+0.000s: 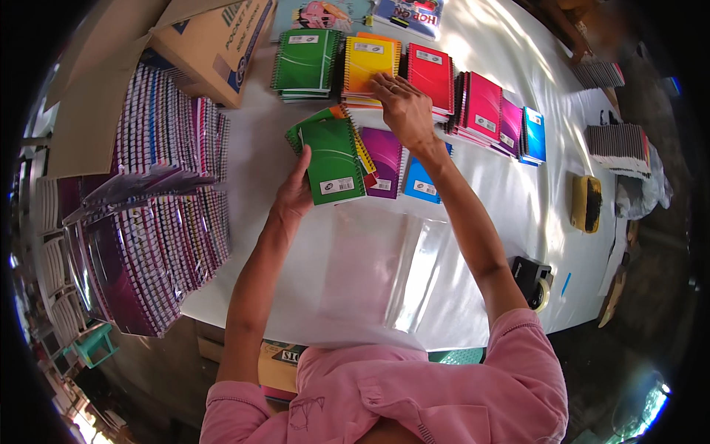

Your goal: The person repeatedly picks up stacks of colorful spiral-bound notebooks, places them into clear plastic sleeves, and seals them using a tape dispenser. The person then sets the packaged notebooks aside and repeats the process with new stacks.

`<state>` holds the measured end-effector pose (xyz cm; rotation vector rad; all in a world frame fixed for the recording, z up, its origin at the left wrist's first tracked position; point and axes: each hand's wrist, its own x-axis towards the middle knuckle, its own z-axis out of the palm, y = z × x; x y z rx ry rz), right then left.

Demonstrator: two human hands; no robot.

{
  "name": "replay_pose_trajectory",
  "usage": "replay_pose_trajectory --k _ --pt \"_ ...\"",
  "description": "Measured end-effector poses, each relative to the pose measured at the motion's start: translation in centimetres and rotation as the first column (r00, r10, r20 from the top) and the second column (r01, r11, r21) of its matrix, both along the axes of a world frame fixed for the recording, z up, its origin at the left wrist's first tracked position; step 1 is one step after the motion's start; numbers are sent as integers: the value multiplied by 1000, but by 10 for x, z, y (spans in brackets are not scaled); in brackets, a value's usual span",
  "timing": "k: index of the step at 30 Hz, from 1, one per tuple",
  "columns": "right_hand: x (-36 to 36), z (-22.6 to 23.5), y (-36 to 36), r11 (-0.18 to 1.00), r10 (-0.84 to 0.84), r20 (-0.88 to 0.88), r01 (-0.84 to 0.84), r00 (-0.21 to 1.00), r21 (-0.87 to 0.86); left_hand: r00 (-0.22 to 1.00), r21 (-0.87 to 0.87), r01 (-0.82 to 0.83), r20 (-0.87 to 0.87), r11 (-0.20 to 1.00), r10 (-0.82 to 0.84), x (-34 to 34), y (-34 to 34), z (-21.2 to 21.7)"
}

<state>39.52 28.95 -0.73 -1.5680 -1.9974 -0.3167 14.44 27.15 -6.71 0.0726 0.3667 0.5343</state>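
My left hand (297,185) is closed round the left edge of a small spiral green notebook (331,163), its thumb on the cover. Behind that notebook more notebooks fan out, with green, orange and yellow edges showing. A purple notebook (382,159) and a blue notebook (420,180) lie just to its right. My right hand (405,107) reaches over the stack of yellow notebooks (362,61), fingers bent over the lower right part of the top one; its thumb is hidden. Beside that stack stand a stack of green notebooks (303,59) and one of red notebooks (431,70).
Pink notebooks (482,103), purple ones and blue notebooks (534,133) continue rightward. Plastic-wrapped spiral notebooks (151,244) pile up at left beside a cardboard box (214,52). A clear plastic sheet (377,266) lies in front. A yellow-black block (586,203) and a tape dispenser (532,281) sit at right.
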Motion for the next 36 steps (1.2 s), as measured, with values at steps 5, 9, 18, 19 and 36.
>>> replay_pose_trajectory --k 5,9,18,19,36 --pt "-43 56 -84 969 163 -262 -204 951 -139 979 -34 -61 194 998 66 11 -7 -9" --pt "-21 41 -95 912 332 -245 -376 911 -164 987 49 -144 -67 988 147 10 -12 -29" --pt "67 7 -58 993 -118 -107 114 987 -36 994 14 -79 -72 997 80 30 -14 -15" --pt "64 22 -62 995 -95 -202 86 975 -49 995 41 -66 -78 997 69 30 -12 -17" --pt "167 25 -80 671 -703 -90 615 706 -414 983 86 174 -65 981 -169 98 -63 11"
